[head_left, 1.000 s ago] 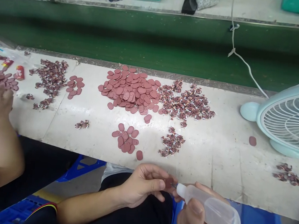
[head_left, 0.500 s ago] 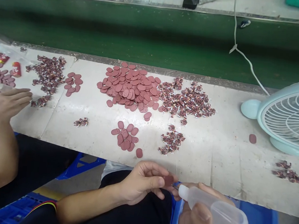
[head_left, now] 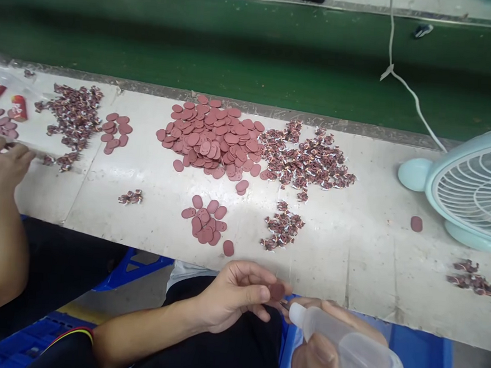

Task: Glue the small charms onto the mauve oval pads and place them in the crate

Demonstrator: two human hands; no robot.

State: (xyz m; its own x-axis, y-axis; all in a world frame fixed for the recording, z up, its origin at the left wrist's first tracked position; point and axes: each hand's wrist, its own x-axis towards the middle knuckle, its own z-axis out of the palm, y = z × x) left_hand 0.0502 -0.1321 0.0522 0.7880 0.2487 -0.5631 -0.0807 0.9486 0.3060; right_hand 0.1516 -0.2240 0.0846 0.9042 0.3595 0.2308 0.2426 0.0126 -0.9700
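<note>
My left hand [head_left: 241, 296] pinches a reddish-brown oval disc [head_left: 277, 291] between thumb and fingers, just off the table's front edge. My right hand [head_left: 322, 346] is wrapped round a translucent white squeeze bottle [head_left: 349, 348], tilted so that its thin dark nozzle points at the disc. Whether the tip touches the disc I cannot tell. On the table beyond lie a small group of oval discs [head_left: 204, 223], a single disc [head_left: 228, 248] and a small cluster of brown figurines [head_left: 282, 228].
A large disc pile [head_left: 215, 140] and a figurine pile [head_left: 310, 157] lie farther back. At right stand a pale blue fan [head_left: 472, 188], a lone disc [head_left: 416, 223] and several figurines [head_left: 474, 278]. A co-worker's hand [head_left: 3, 161] works at left. A green strip [head_left: 196, 46] runs behind the table.
The view has shifted slightly. The co-worker's hand at left has moved, its fingers now more bent. My hands keep nearly the same position, holding disc and bottle.
</note>
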